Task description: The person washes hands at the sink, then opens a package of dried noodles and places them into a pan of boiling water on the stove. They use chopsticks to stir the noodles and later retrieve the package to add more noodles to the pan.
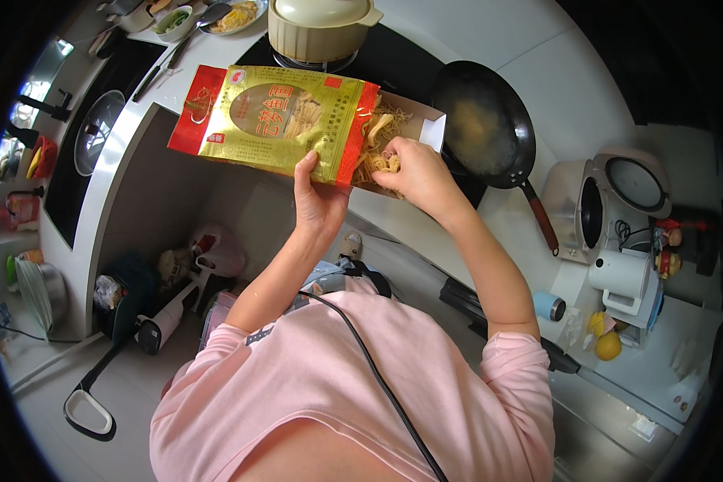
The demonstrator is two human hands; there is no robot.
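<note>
My left hand [322,202] grips the lower edge of a gold and red noodle package [331,129], thumb on its printed front. A clear window in the front shows noodles inside. From the package's right end juts an inner cardboard tray [425,108] with bundles of dried noodles [391,123]. My right hand [425,178] pinches some of these noodles between thumb and fingers at the tray. Just beyond that hand, a black frying pan [481,129] on the cooktop contains liquid with a pale yellowish mass in it.
A cream lidded pot [318,33] stands on the rear burner. The pan's wooden handle [540,220] points toward an open rice cooker [578,208] at right. Top left are a plate of food [238,15], a bowl of greens [173,23] and a spatula [184,45].
</note>
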